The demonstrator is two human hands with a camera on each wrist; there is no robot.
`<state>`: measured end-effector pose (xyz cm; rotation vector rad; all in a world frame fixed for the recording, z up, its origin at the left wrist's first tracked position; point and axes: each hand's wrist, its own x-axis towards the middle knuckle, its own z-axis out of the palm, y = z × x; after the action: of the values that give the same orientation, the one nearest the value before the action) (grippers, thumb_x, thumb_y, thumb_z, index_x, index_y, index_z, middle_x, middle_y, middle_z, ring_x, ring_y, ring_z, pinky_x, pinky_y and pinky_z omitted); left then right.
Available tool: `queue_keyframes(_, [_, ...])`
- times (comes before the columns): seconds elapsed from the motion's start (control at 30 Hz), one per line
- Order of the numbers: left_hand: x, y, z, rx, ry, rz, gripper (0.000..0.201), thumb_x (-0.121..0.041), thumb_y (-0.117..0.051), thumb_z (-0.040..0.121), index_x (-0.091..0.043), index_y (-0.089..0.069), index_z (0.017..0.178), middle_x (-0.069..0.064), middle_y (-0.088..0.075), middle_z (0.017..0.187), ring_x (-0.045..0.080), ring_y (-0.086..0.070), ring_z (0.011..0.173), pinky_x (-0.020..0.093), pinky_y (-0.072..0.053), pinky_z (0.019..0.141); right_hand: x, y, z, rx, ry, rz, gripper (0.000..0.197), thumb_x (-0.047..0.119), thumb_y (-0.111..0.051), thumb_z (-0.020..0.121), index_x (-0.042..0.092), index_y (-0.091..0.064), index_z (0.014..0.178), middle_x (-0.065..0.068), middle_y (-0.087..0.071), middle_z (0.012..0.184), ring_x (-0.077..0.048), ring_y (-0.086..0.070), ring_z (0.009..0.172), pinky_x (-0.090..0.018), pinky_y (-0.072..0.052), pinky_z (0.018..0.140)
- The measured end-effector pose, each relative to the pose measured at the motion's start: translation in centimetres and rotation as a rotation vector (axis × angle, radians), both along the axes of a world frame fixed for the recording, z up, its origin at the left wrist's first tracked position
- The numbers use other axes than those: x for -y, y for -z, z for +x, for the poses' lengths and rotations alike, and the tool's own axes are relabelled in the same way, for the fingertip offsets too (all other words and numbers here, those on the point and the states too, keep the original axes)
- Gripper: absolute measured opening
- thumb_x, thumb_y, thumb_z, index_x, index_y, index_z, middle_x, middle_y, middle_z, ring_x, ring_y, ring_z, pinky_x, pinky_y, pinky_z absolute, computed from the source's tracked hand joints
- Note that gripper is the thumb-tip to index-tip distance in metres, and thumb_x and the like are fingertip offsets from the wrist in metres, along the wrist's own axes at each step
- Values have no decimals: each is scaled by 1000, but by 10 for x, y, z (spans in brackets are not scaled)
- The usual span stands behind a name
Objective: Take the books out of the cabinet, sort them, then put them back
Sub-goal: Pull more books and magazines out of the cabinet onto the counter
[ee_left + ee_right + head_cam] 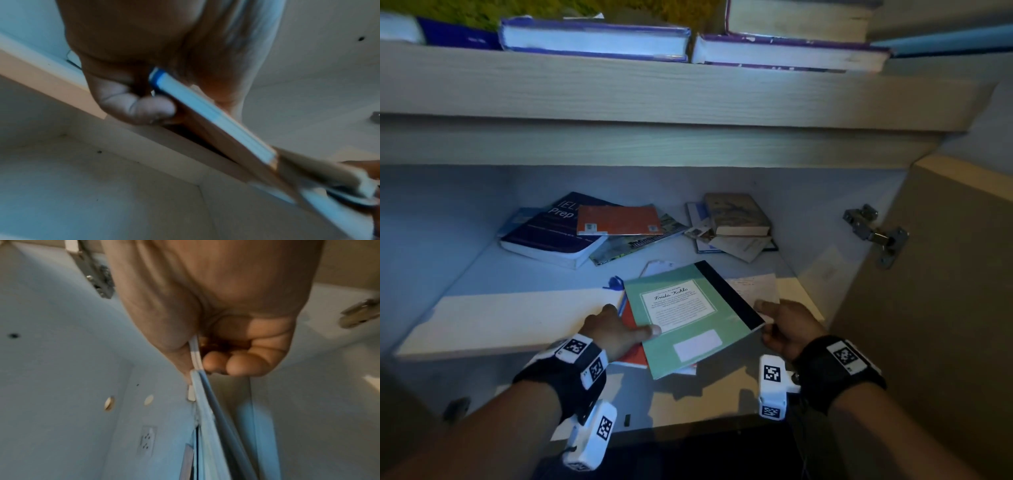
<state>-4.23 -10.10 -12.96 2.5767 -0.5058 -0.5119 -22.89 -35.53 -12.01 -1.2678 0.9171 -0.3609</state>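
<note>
I'm mid-removal: my left hand [616, 329] and right hand [787, 325] pinch the green Frida Kahlo notebook [690, 317] (thin stack beneath) at the cabinet shelf [500, 318] front, six o'clock. Next, draw it out level.

Both wrist views are motion-blurred. The green notebook [690, 320] covers most of an orange book [634, 354], and the left hand's [613, 330] fingers are hidden under the notebook's 9 o'clock edge. At 12 o'clock, the books on the cabinet top [599, 38] are cut off by the frame. An orange booklet [618, 219] masks part of the navy book's [551, 233] title.
</note>
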Motion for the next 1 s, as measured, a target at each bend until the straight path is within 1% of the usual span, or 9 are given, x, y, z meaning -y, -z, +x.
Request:
queue_keyframes(0.13, [-5,-5,2,-54,-81,-119,46,-46,-85,65,-10,-56,69,6,-62,69,19,-55,59,26,-36,55,-12,-37,14,49,-44,-423,14,8,-60,95,15,-72,98,-13,-77,102,-35,-72,90,-54,-62,83])
queue_keyframes(0.23, [-16,-4,13,-156,-165,-258,36,-28,-85,69,-8,-56,59,11,-61,64,23,-58,57,30,-42,60,-35,-69,25,30,-188,-742,19,16,-58,94,16,-71,107,-7,-74,101,-26,-69,90,-40,-57,85])
queue_keyframes(0.33, [-29,9,24,-392,-217,-436,32,-18,-81,57,5,-74,78,22,-76,86,41,-73,83,55,-55,90,-75,-67,40,-96,-523,-1077,14,26,-48,91,26,-62,90,-8,-66,98,-26,-62,83,-36,-47,81])
queue_keyframes(0.43, [-35,23,21,-636,-235,-526,71,-24,-84,47,1,-70,111,27,-72,108,51,-67,102,68,-45,98,-118,-35,47,-473,-925,-1226,24,25,-44,93,23,-64,105,-10,-58,122,-36,-56,116,-69,-33,106])
queue_keyframes(0.57, [-40,6,-6,-742,-251,-706,37,-14,-67,89,5,-63,120,30,-68,117,50,-62,114,60,-46,102,-123,-11,44,-383,-818,-1230,30,31,-41,96,32,-62,119,-6,-58,124,-37,-53,120,-53,-48,99])
queue_keyframes(0.7, [-52,12,-9,-753,-193,-784,40,-2,-70,84,3,-62,123,29,-68,117,49,-63,113,61,-44,104,-92,-2,40,-625,-528,-1153,48,57,-50,93,41,-50,138,-4,-41,147,-36,-40,135,-52,-39,107])
queue_keyframes(0.8, [-59,12,-13,-694,-253,-836,36,4,-65,87,1,-61,123,28,-70,113,50,-65,107,66,-45,101,-86,9,33,-650,-549,-1005,71,75,-45,89,42,-36,151,-12,-34,157,-39,-32,142,-49,-31,117])
queue_keyframes(0.9, [-71,7,-22,-644,-269,-904,34,7,-59,90,0,-59,123,28,-71,110,52,-65,105,68,-46,98,-104,8,30,-500,-441,-905,71,72,-56,86,35,-45,145,-14,-49,144,-36,-47,132,-40,-42,108])
queue_keyframes(1.0, [-96,-9,-37,-635,-281,-991,31,7,-53,92,-4,-60,121,27,-72,107,47,-67,99,57,-54,89,-129,3,27,-192,-267,-479,85,51,-82,80,12,-46,147,-14,-53,145,-30,-57,129,-31,-46,103])
